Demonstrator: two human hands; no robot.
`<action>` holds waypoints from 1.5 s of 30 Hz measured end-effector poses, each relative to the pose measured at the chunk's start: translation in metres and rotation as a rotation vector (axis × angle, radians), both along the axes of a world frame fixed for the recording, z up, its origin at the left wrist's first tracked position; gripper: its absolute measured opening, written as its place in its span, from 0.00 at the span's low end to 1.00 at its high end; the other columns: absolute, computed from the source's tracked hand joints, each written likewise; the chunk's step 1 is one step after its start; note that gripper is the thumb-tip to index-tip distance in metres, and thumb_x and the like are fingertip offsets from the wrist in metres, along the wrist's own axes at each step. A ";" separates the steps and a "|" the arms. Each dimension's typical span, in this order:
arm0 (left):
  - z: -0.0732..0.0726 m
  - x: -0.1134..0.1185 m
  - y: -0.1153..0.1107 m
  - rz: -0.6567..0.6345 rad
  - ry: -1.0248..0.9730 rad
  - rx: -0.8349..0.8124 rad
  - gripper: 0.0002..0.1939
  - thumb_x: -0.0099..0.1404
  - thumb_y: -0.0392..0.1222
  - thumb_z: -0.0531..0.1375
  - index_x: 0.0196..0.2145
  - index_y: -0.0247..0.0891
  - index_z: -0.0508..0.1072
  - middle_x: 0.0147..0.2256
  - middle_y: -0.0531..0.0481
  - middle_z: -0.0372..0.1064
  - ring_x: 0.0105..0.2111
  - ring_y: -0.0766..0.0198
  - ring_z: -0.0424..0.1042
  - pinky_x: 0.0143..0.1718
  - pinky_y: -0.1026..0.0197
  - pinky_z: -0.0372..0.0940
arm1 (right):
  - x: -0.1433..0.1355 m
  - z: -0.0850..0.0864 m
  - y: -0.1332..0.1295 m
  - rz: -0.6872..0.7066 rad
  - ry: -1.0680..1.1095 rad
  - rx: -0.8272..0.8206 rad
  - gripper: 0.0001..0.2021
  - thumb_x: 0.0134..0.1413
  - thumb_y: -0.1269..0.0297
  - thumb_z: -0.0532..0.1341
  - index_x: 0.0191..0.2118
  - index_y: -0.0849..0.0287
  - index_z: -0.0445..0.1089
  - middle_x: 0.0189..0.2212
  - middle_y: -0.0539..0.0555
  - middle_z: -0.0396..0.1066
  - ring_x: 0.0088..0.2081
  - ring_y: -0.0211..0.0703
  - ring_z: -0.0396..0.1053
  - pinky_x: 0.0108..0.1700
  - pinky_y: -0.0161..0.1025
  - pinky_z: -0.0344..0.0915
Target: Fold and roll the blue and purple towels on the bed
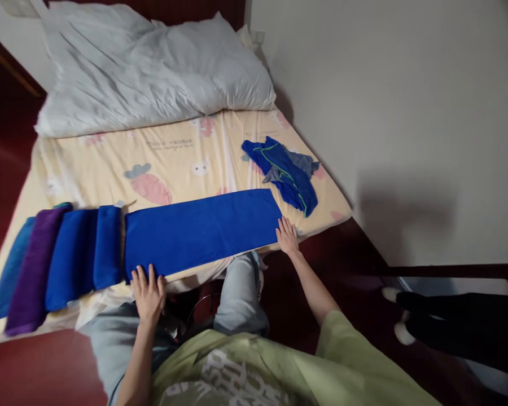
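A long blue cloth (203,228) lies flat along the near edge of the bed, in a smooth strip. My left hand (148,294) rests on its near left corner, fingers spread. At the strip's right end my right hand (287,234) lies flat on the near corner, fingers stretched out. Left of the strip, several folded cloths sit side by side: a narrow blue one (108,245), a wider blue one (71,256), a purple one (36,270) and a teal one (12,270). Beyond my right hand is a crumpled blue and grey garment (285,172) with green trim.
The bed (178,160) has a yellow patterned sheet. A bulky white quilt (152,67) covers its far end. A wall (406,129) stands to the right. At the lower right, another person's dark-clothed legs (461,321) show above the dark red floor.
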State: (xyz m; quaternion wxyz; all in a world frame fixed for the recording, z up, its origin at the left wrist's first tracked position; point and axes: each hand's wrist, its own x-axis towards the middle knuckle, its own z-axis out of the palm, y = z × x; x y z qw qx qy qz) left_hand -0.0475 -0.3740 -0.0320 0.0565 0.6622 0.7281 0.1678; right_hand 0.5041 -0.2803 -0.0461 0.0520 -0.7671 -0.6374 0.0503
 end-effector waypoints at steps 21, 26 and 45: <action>0.008 -0.019 -0.027 0.061 -0.057 -0.085 0.35 0.72 0.41 0.53 0.74 0.29 0.58 0.76 0.26 0.36 0.77 0.36 0.34 0.72 0.31 0.45 | -0.104 0.034 -0.048 -0.029 0.131 0.130 0.33 0.74 0.57 0.40 0.77 0.70 0.48 0.78 0.66 0.40 0.79 0.55 0.35 0.77 0.64 0.38; 0.007 -0.021 -0.027 0.055 -0.031 -0.111 0.38 0.68 0.38 0.55 0.74 0.29 0.57 0.76 0.25 0.35 0.77 0.34 0.34 0.72 0.30 0.45 | -0.195 0.022 -0.091 0.300 0.307 0.039 0.32 0.74 0.57 0.46 0.77 0.61 0.49 0.78 0.61 0.44 0.79 0.49 0.38 0.78 0.59 0.40; 0.026 -0.015 -0.020 0.054 0.087 -0.176 0.37 0.68 0.37 0.55 0.73 0.25 0.59 0.73 0.19 0.43 0.74 0.27 0.44 0.69 0.29 0.51 | -0.312 0.008 -0.079 -0.667 1.883 -0.009 0.07 0.58 0.60 0.67 0.37 0.55 0.69 0.35 0.52 0.80 0.34 0.41 0.79 0.44 0.40 0.76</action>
